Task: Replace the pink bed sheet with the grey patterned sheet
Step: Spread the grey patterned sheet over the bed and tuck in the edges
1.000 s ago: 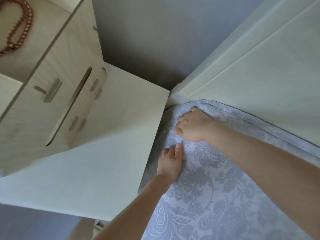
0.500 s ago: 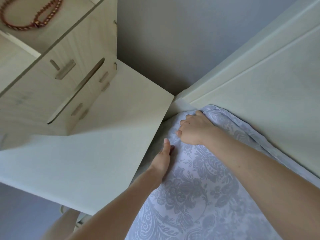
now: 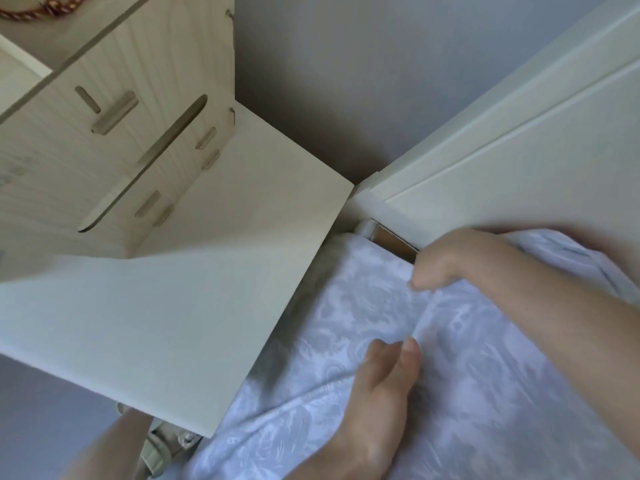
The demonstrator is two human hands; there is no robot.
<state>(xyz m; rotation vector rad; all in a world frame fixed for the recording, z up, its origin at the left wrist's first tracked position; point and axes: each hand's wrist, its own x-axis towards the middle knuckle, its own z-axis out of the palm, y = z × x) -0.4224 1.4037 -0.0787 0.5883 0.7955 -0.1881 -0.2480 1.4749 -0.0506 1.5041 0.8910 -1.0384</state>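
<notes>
A grey patterned sheet (image 3: 346, 327) covered the bed corner beside a pale headboard (image 3: 519, 168), both of the person's hands working on it. The right hand (image 3: 450, 261) sat at the sheet's top edge next to the headboard, fingers curled down into a bunched fold of cloth, apparently gripping it, though blur hid the fingertips. The left hand (image 3: 384, 382) lay lower on the sheet, fingers nearly straight and close together, pressed flat against the fabric beside a raised crease, holding nothing. A strip of brown bed frame (image 3: 391, 242) showed between sheet and headboard. A white nightstand (image 3: 173, 306) stood tight against the bed's left side, leaving only a narrow gap. On it stood a light wooden organizer (image 3: 121, 133), with a reddish beaded string (image 3: 41, 5) on top
</notes>
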